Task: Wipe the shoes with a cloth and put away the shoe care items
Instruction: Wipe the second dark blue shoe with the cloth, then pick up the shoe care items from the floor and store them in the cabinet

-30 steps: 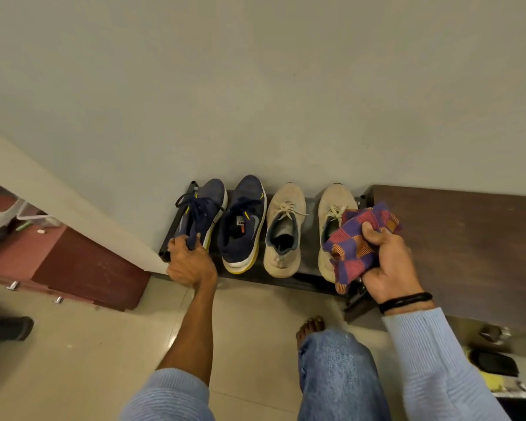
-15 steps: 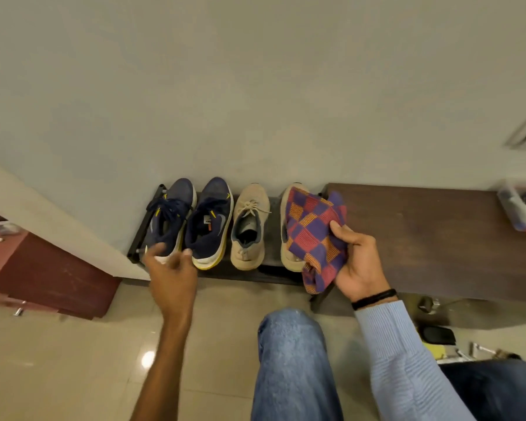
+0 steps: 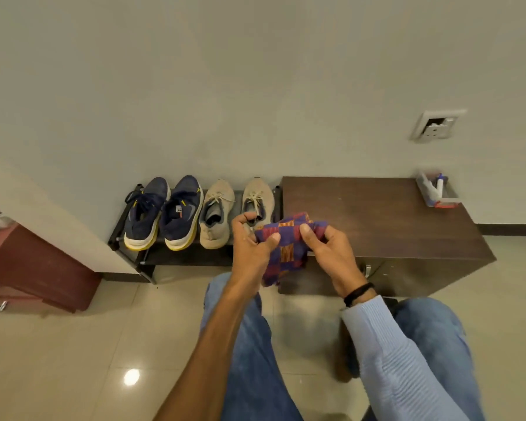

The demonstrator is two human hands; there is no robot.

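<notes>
Above the knees, left hand (image 3: pixel 249 247): pinches the near edge of the checked cloth (image 3: pixel 289 238) under its thumb, fingers curled behind, likely steadying it for a fold.
Right hand (image 3: pixel 325 250): grips the opposite side of the cloth, thumb on top, fingers wrapped round the bunched end; the two hands seem to be gathering it into a pad or a tidy bundle.
Cloth: held in the air between both hands, its tail hanging down, touching no shoe.
Beige shoes (image 3: pixel 216 214): side by side on the rack (image 3: pixel 176 256), toes to the wall, nearest the hands.
Navy shoes (image 3: pixel 146 214): further left on the same rack, paired, heels out for easy reach.
Bench (image 3: pixel 377 220): just beside the rack; a clear container (image 3: pixel 436 191) sits at its far corner — a probable home for the cloth, though its contents are too small to tell.
</notes>
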